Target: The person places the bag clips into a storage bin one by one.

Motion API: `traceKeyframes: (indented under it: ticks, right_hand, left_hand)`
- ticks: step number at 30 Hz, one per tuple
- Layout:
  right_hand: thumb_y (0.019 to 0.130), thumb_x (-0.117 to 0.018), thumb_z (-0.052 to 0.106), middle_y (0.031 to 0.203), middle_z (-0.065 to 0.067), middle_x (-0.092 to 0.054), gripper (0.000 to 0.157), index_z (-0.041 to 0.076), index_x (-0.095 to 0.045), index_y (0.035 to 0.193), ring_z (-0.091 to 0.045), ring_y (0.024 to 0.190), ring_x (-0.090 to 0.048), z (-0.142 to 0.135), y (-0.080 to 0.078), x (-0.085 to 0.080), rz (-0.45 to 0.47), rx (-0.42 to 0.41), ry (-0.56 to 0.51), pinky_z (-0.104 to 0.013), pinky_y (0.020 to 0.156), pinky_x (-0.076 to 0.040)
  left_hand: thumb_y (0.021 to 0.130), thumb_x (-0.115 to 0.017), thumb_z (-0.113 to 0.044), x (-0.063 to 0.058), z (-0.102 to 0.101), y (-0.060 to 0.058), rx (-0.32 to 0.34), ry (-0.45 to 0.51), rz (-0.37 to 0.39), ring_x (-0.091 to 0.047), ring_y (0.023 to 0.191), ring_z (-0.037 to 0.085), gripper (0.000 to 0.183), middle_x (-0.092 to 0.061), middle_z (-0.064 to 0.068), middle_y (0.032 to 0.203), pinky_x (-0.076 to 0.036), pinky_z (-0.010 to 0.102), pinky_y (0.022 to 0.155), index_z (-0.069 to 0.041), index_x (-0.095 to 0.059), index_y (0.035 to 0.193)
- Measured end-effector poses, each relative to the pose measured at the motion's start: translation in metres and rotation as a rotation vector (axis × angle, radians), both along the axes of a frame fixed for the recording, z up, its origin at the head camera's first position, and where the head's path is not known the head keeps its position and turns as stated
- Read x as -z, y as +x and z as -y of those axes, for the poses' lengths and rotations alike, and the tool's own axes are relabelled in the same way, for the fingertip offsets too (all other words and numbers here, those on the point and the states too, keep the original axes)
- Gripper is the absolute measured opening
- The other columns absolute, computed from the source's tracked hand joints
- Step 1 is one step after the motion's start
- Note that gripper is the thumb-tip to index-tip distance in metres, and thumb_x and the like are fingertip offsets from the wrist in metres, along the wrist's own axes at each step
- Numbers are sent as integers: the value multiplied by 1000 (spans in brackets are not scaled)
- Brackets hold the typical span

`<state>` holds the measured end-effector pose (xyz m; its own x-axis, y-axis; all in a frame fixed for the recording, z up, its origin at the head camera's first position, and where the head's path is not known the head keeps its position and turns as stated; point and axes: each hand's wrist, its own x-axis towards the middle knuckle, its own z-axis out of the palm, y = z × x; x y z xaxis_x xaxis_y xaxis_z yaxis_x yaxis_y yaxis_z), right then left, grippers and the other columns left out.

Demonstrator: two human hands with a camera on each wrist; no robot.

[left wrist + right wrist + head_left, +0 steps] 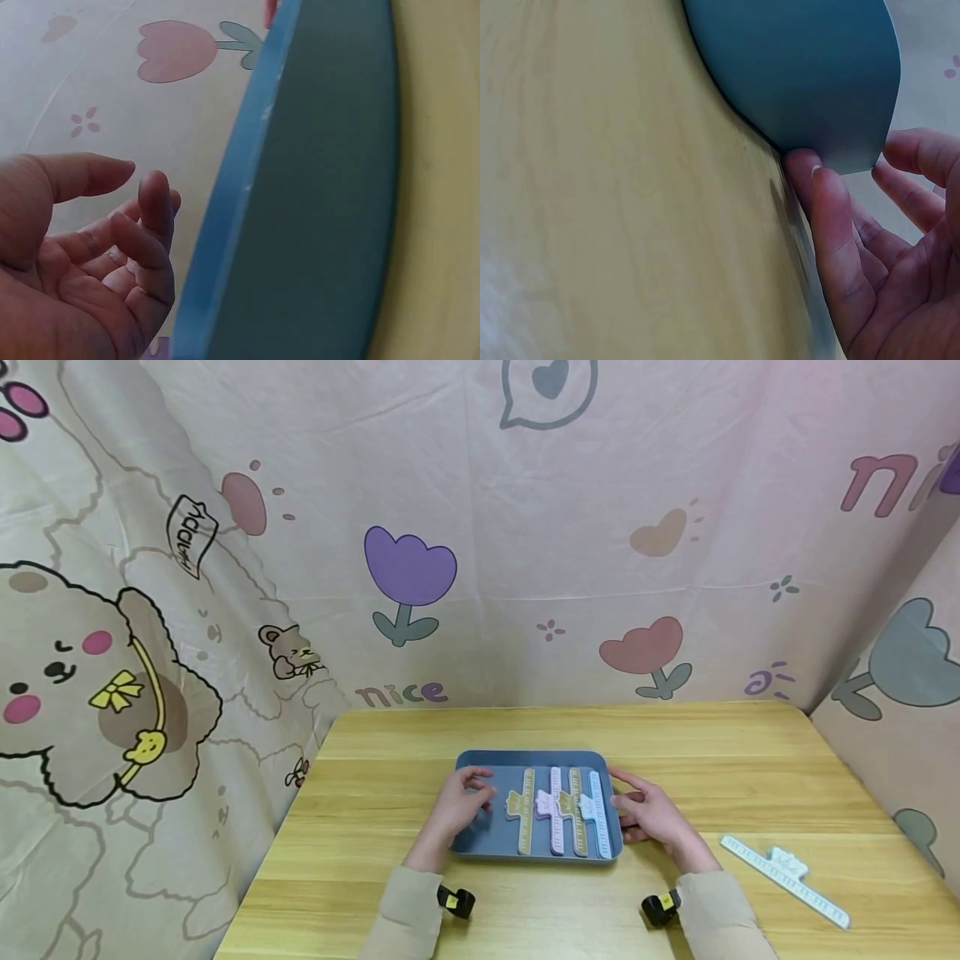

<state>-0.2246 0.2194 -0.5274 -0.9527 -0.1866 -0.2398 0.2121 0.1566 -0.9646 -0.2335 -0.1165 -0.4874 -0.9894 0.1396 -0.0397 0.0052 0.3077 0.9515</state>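
A shallow blue-grey tray (491, 852) rests on the table. Inside it lie several long ruler-like clips with shaped tabs: a tan one (527, 810), a pink one (557, 827), another tan one (578, 827) and a light-blue one (599, 818). My left hand (461, 803) hovers at the tray's left side, fingers loosely bent and holding nothing; in the left wrist view the hand (97, 262) is apart from the tray wall (315, 180). At the right side, my right hand (651, 814) touches the outer wall (810, 82) and its rim with thumb and fingertips.
A pale mint ruler-like clip (787, 883) lies slantwise on the wooden table (360, 827), right of my right forearm. Printed cloth (525, 543) hangs behind the table and along both sides. Black wrist cameras (457, 902) sit at both cuffs.
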Motion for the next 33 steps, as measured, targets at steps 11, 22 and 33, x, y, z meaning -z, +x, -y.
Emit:
traceKeyframes:
  ticks: [11, 22, 33]
  right_hand:
    - [98, -58, 13, 108, -21, -63, 63, 12, -29, 155, -31, 78, -68, 0, 1, 0, -4, -6, -8, -43, 58, -56]
    - [98, -58, 12, 106, -20, -63, 62, 14, -32, 154, -30, 79, -69, 0, 1, 0, 7, 9, -4, -41, 59, -57]
    - [98, -57, 12, 106, -20, -64, 62, 14, -32, 154, -30, 79, -69, 1, 1, 0, 2, 1, 4, -41, 59, -57]
  left_hand:
    - [92, -65, -4, -23, 25, -1, -124, 70, -81, -65, 74, 39, 26, -63, 11, 91, -42, 24, 50, 2, -63, 117]
    - [90, -66, 0, -10, 46, -6, -240, 95, -77, -62, 65, 27, 26, -61, 14, 93, -49, 28, 55, 8, -64, 114]
    - [89, -62, 5, 12, 50, -6, -183, 24, -84, -64, 77, 36, 32, -66, 22, 98, -49, 25, 62, 10, -62, 121]
